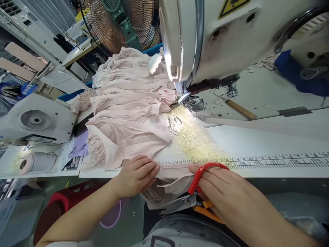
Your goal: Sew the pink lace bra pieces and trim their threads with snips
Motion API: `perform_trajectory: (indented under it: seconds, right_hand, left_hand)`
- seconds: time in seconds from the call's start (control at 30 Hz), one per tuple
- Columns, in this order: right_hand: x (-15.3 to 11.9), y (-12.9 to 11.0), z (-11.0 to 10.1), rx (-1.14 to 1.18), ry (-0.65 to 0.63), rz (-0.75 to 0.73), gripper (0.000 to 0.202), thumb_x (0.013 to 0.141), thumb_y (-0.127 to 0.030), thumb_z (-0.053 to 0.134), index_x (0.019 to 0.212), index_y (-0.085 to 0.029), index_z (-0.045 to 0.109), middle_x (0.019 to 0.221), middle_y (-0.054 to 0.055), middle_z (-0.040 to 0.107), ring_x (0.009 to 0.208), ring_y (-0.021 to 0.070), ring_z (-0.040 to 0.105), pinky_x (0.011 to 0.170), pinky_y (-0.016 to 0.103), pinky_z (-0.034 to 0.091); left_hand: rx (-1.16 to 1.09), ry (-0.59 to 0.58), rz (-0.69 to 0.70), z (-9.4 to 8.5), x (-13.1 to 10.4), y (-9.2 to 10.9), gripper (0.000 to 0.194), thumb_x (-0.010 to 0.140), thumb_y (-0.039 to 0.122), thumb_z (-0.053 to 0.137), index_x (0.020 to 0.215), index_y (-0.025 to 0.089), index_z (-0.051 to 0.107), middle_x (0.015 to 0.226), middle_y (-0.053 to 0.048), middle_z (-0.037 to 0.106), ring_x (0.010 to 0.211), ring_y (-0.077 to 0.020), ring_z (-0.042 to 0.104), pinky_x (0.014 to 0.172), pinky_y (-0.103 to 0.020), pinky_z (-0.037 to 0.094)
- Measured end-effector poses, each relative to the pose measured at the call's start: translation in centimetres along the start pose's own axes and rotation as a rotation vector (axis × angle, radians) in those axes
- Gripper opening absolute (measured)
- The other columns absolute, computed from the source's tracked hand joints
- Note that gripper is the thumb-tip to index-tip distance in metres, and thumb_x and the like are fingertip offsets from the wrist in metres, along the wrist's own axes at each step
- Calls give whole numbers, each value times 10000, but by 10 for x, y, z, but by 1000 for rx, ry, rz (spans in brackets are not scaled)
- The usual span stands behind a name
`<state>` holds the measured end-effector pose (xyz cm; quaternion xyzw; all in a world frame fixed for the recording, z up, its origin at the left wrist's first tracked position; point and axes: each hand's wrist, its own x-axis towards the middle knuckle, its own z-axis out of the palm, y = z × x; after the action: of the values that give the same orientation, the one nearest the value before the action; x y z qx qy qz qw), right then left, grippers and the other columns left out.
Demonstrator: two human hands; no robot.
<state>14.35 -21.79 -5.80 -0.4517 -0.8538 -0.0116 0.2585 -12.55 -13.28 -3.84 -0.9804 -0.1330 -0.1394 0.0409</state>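
My left hand (137, 175) is closed at the table's front edge, its fingertips pinching one end of a pale pink garment strip (173, 169). The strip runs straight along the printed ruler (269, 162) to my right hand (218, 187), whose fingertips press its other end. Red-handled scissors (189, 201) hang from my right hand, their blades pointing left below the edge. Something with orange handles (209, 212) is also under that palm. The rest of the garment, with a lace part (154, 192), drapes toward my lap. Pale pink garments (131, 133) lie piled behind my left hand.
A sewing machine head (231, 37) with a lit needle area stands at the back right. Clear and yellowish film (195, 137) lies in front of it. A wooden-handled tool (240, 109), a fan (123, 24), a second machine (36, 118) and a thread cone (38, 162) are around.
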Motion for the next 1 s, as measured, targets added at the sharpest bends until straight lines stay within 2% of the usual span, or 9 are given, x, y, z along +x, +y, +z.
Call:
perform_trajectory:
  seconds: [0.1,0.33,0.43,0.53,0.67,0.77,0.83,1.0]
  right_hand:
    - [1,-1,1,18,32,12,363,886,7,316,734,-187,582,684,37,644,649,179,617,688,333,477]
    - [5,2,-4,127,6,19,285,888,-69,352,699,-206,516,624,14,584,577,163,586,595,304,457]
    - [11,4,-4,163,-27,87,236,838,-95,386,649,-230,430,595,3,549,537,147,554,491,265,396]
    - [19,5,1,67,-10,163,240,840,-177,403,615,-247,356,531,-10,495,478,152,497,428,270,300]
    - [28,6,12,64,-43,286,271,823,-311,422,580,-251,318,521,1,486,481,163,483,418,269,258]
    - [32,9,16,142,-110,396,188,763,-360,466,624,-245,412,600,14,527,522,175,515,428,262,304]
    - [35,10,17,173,-136,412,141,734,-360,490,667,-239,460,648,21,556,553,181,537,452,270,353]
    - [35,9,14,205,-158,399,76,726,-293,493,689,-240,454,674,29,597,618,199,585,508,288,418]
  left_hand:
    - [4,-8,-9,-1,0,0,262,883,244,579,1113,123,609,989,-80,710,942,-200,649,880,-374,556]
    - [-30,-13,-12,-3,1,0,307,881,248,553,1158,116,582,998,-99,689,959,-208,626,887,-376,538]
    - [-50,-13,-12,-4,2,0,310,892,282,525,1142,111,593,1006,-110,679,952,-219,613,897,-384,518]
    - [-78,-3,-50,-3,1,4,334,921,366,458,1079,128,629,998,-115,671,940,-224,604,892,-398,499]
    - [-42,87,-214,9,0,19,411,904,510,463,899,159,677,938,-107,662,895,-224,598,864,-414,478]
    - [3,145,-400,23,1,32,296,905,414,513,829,173,668,891,-85,658,858,-198,595,842,-397,468]
    - [-13,163,-502,30,3,38,211,891,330,542,795,174,646,907,-78,659,870,-194,593,831,-387,469]
    - [-91,152,-634,28,9,49,87,839,240,593,873,161,591,987,-94,658,968,-228,588,916,-440,462]
